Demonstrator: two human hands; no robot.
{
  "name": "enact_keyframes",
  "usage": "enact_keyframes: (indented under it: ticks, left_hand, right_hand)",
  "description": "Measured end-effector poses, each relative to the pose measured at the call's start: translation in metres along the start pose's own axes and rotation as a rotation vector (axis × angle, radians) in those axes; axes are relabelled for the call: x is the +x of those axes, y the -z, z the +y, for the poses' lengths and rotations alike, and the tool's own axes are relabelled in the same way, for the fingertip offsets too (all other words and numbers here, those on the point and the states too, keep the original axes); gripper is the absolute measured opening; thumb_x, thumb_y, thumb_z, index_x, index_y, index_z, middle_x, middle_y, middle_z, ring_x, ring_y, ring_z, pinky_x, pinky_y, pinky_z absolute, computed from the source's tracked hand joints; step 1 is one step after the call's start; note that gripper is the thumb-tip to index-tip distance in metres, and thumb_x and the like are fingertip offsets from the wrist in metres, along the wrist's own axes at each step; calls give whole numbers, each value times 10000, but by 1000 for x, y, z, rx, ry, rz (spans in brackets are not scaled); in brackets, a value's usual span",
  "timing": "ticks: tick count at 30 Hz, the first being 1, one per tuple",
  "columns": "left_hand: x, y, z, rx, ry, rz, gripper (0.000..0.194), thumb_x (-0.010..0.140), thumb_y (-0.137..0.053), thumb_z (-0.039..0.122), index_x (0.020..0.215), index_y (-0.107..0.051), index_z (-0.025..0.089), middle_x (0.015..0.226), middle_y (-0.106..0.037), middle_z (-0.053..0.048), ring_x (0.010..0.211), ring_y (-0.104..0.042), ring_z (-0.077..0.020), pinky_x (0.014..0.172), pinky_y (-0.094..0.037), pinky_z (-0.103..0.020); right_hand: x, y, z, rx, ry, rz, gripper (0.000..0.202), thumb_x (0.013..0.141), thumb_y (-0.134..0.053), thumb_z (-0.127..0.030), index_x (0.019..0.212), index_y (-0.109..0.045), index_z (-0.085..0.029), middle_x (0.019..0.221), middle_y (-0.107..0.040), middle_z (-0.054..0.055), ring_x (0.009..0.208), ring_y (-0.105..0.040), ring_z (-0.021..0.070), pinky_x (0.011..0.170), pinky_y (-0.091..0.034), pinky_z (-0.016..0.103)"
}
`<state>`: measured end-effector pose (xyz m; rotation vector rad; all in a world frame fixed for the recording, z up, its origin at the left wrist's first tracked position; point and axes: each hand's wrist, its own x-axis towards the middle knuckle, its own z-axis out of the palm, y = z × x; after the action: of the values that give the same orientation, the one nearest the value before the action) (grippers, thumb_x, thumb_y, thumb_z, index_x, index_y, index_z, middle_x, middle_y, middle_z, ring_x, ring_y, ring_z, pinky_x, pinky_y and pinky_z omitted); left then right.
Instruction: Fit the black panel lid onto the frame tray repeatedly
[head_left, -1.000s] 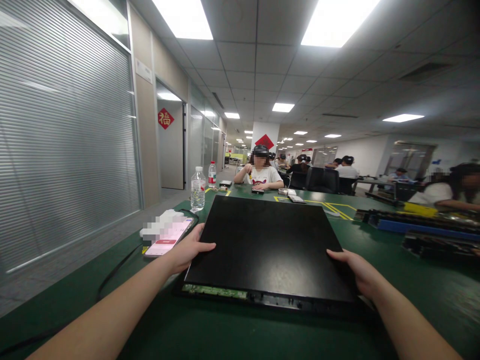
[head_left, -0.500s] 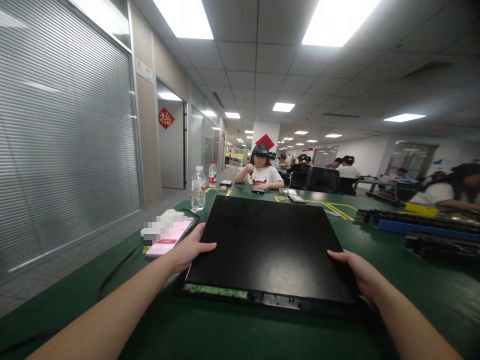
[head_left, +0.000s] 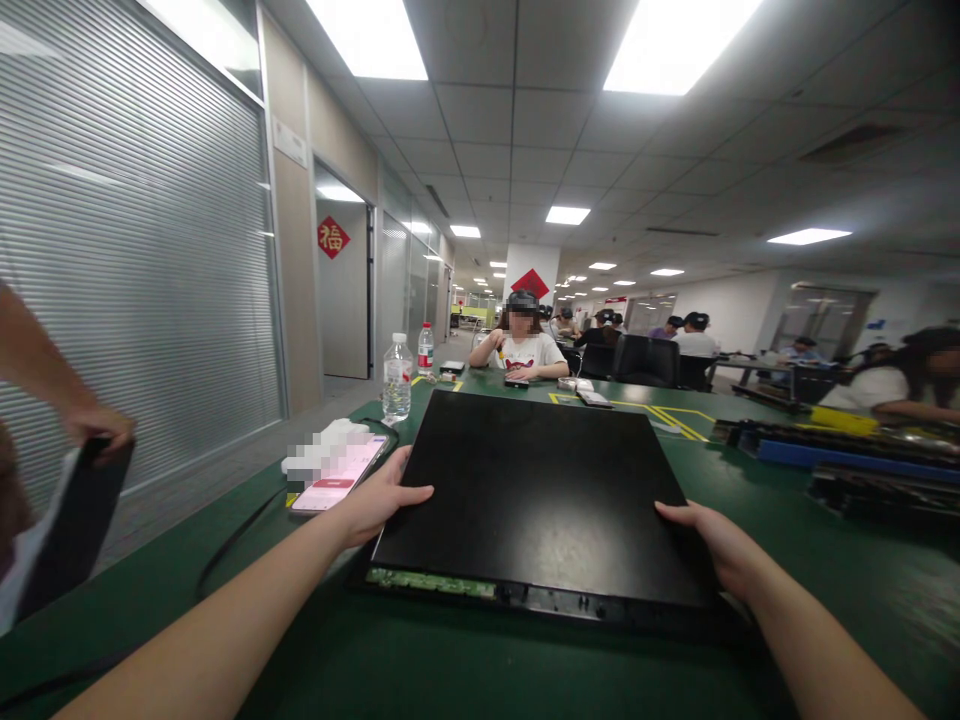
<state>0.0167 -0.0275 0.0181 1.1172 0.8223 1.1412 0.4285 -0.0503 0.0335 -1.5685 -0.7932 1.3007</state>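
A large flat black display panel [head_left: 540, 490] lies in front of me above the green table. Along its near edge a strip of green circuit board [head_left: 431, 583] shows beside black frame parts. My left hand [head_left: 386, 497] grips the panel's left side, thumb on top and fingers hidden by the edge. On the right side my right hand [head_left: 716, 545] holds it the same way, its thumb over the top edge. Left of my left hand lies a phone with a pink screen [head_left: 337, 480], partly blurred out.
A clear water bottle [head_left: 397, 380] and a red-capped bottle [head_left: 425, 350] stand beyond the panel. Long black and blue parts [head_left: 817, 455] lie at the right. Across the table [head_left: 765, 460] sits a person [head_left: 521, 350]. A passer-by's hand [head_left: 101, 428] carries a dark flat object at the left.
Another person's arm and hand with a dark flat object have come into view at the left. My hands and the display panel look unchanged.
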Motion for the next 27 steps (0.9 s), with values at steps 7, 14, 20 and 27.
enact_keyframes:
  ticks: [7,14,20,27]
  left_hand:
    - [0,0,-1,-9,10,-2,714,602,-732,130,1194,-366,292,1201,-569,-86,969,-625,-291,826,-492,-494]
    - [0,0,-1,-10,12,-1,703,607,-727,121,1191,-370,282,1170,-589,-86,947,-634,-288,825,-498,-484]
    - [0,0,-1,-11,-4,-7,671,614,-719,108,1172,-387,276,1184,-576,-88,947,-634,-288,824,-499,-486]
    - [1,1,-2,-9,-19,9,683,594,-733,108,1168,-400,271,1178,-581,-90,981,-618,-290,842,-488,-483]
  right_hand:
    - [3,2,3,3,35,-47,583,647,-660,-263,1189,-459,-181,724,-697,57,664,-654,242,590,-508,339]
    - [1,1,1,-23,13,-9,553,649,-663,-282,1170,-495,-204,744,-700,49,668,-653,233,594,-509,337]
    - [-2,-1,-1,-23,0,26,554,633,-679,-274,1153,-505,-190,698,-691,47,653,-649,233,592,-507,331]
    - [-2,-1,0,-4,-5,9,568,632,-678,-270,1159,-488,-175,692,-689,56,646,-649,242,583,-507,338]
